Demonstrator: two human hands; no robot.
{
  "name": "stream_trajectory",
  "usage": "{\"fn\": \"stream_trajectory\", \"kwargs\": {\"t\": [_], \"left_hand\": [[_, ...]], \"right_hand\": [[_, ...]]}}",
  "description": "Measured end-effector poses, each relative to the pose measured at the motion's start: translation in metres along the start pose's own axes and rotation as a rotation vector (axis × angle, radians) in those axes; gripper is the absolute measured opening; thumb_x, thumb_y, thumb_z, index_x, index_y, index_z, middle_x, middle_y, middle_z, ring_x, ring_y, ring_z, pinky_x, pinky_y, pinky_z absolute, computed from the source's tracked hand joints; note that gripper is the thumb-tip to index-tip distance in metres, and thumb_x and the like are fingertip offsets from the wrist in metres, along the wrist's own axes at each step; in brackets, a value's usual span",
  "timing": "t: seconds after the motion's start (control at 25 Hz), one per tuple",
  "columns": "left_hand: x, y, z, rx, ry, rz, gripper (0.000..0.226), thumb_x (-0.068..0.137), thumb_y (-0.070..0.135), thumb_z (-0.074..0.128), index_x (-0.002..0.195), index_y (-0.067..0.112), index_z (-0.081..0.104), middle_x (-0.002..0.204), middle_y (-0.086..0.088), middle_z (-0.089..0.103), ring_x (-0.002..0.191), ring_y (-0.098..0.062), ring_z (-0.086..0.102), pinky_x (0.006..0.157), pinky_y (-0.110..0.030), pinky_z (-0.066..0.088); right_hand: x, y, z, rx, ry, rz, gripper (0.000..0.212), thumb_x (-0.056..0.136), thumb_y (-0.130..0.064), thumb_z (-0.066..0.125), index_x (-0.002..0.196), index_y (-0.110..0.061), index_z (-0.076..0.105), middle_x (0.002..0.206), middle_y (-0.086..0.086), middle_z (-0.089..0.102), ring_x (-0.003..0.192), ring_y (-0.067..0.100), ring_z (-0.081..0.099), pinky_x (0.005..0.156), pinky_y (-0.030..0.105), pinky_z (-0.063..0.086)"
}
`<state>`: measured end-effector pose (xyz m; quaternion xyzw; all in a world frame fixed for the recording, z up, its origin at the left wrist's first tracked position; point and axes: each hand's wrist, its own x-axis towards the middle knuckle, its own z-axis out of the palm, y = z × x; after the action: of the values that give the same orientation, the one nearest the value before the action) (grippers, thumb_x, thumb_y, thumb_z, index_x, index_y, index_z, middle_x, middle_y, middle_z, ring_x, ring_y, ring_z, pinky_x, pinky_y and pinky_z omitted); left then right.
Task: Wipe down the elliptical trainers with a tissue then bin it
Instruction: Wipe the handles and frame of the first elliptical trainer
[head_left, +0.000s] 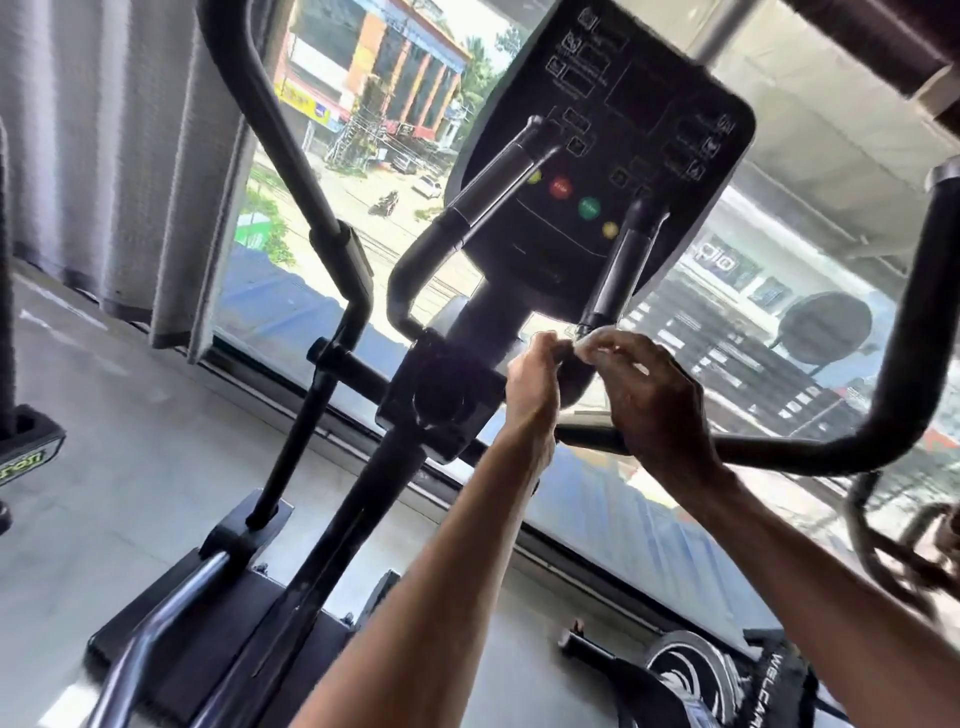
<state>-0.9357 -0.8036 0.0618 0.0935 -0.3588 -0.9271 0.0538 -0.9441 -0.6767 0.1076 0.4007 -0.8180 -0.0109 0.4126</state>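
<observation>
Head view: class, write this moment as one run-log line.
stage: wiping | left hand: grips handlebar | right hand: holds tissue on handlebar below console

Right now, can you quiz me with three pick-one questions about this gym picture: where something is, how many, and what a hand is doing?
1. Where is the tissue? A on the floor; B just under the console; C on the curtain.
2. How many round coloured buttons does the console have? A two; B four; C seven.
3. What is the right hand doing? A pinching the tissue; B lying flat on the floor; C waving.
Answers: B, the white tissue sits at the fingertips below the console; B, one red, one green and two yellowish ones show; A, its fingers curl onto the tissue.
</observation>
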Motion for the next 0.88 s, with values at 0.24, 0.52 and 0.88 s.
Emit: {"fn": "stream_trajectory", "kwargs": {"t": [0.24,0.52,0.88], "left_hand": [[-0.001,0.021,-0.006,0.226,-0.073,0.023,0.036,0.104,0.028,0.044,0.105,0.007,0.073,0.107,-0.011,0.076,0.078,-0.013,0.068,0.062,-0.023,0.053],[-0.002,0.036,0.006,0.533,-0.048,0.166,0.017,0.103,0.025,0.056,0.095,0.015,0.068,0.095,-0.009,0.071,0.081,-0.021,0.065,0.070,-0.028,0.053],[0.008,0.021,0.014,0.879,0.048,0.334,0.022,0.084,0.038,0.080,0.101,0.026,0.071,0.088,0.010,0.079,0.091,-0.014,0.076,0.094,-0.052,0.059]], "right_hand": [[-0.022,-0.033,0.044,0.493,0.292,0.893,0.020,0.097,-0.031,0.064,0.103,-0.016,0.076,0.092,-0.008,0.073,0.082,0.006,0.069,0.083,0.035,0.056],[-0.029,-0.029,0.058,0.787,0.251,1.094,0.019,0.095,-0.019,0.062,0.106,-0.017,0.078,0.101,-0.005,0.077,0.078,-0.006,0.064,0.078,0.029,0.053],[-0.059,-0.047,0.096,0.809,0.466,1.242,0.014,0.088,-0.012,0.073,0.098,-0.018,0.080,0.097,-0.004,0.078,0.084,0.005,0.070,0.078,0.022,0.055]]}}
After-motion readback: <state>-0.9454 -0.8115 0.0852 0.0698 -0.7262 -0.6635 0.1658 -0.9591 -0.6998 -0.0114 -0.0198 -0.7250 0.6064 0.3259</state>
